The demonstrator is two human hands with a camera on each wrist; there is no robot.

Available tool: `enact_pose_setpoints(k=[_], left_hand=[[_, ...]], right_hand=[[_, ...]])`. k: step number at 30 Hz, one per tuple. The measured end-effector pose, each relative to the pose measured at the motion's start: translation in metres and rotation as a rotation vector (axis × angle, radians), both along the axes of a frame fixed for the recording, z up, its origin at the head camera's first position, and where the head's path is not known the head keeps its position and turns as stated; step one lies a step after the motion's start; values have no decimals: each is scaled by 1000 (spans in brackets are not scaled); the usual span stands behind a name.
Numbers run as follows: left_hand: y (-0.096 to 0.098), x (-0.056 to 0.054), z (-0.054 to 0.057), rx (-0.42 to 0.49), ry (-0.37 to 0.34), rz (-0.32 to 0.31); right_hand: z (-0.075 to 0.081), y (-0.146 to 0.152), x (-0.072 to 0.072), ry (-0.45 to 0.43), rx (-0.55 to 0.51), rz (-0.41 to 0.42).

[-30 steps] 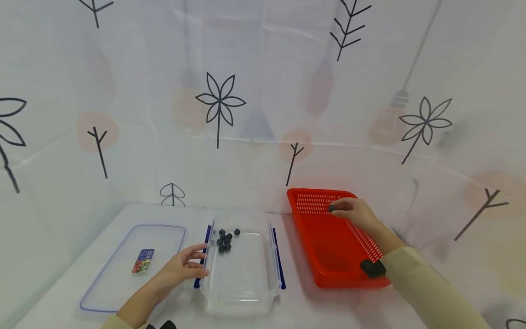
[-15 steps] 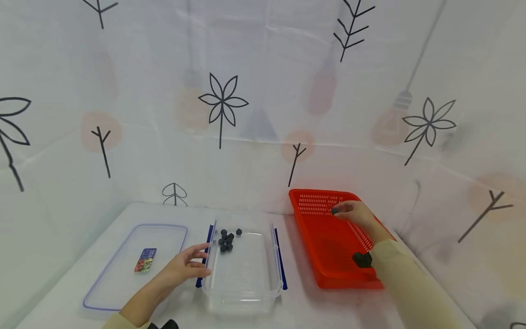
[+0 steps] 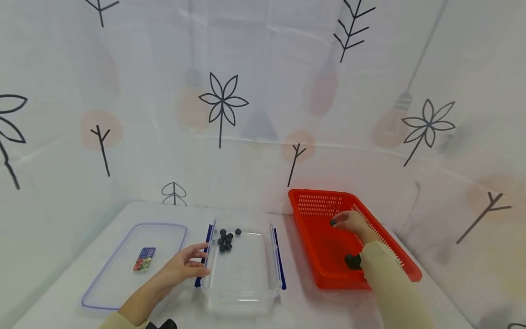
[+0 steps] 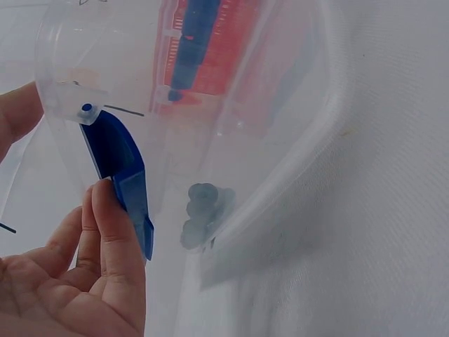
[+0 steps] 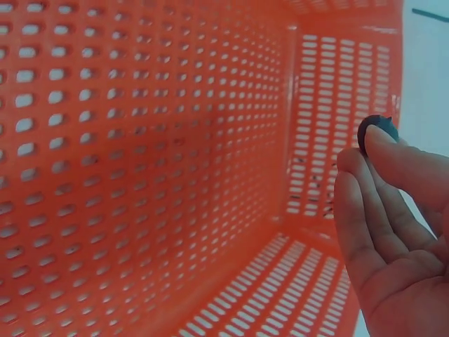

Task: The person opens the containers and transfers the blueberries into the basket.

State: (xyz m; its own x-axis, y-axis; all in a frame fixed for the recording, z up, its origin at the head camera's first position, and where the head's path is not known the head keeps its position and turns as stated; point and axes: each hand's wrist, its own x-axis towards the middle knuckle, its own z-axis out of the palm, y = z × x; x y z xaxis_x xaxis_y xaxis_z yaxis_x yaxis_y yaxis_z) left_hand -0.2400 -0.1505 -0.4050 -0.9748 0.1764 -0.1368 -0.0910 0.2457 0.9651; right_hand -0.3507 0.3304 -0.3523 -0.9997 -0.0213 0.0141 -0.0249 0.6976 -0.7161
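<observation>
So I counted nine blueberries: one in the right hand [image 3: 351, 222] and what looked like eight more [image 3: 228, 241] sitting in the one clear container [image 3: 242, 267]. The held blueberry [image 5: 372, 128] was dark, round and smallish, with a little crown poking up, pinched between thumb and fingers over the single red basket [image 3: 324, 249]. Left hand [image 3: 182, 266] had its fingers spread, touching a blue latch [image 4: 126, 168]. One lid [image 3: 113, 274] lay left; the right sleeve [image 3: 390, 283] blocked part of the basket.
</observation>
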Motion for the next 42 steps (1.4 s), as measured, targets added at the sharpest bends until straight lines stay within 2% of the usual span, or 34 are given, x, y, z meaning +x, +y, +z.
enact_pose_setpoints(k=[7,12,16,23,31,42], left_hand=[[-1,1,0,2,5,1],[-1,1,0,4,2,-1],[0,1,0,0,-2,3],[0,1,0,-3,-2,6],[2,3,2,-22,-15,30],[3,2,3,-33,-9,29]], right_hand=[[-8,5,-3,-20,-20,22],[-5,4,-1,-39,-32,-21],[3,0,2,-11,-43,-18],[25,-11,6,45,-52,56],[42,-33,15,86,-56,135],[58,-66,25,95,-37,155]])
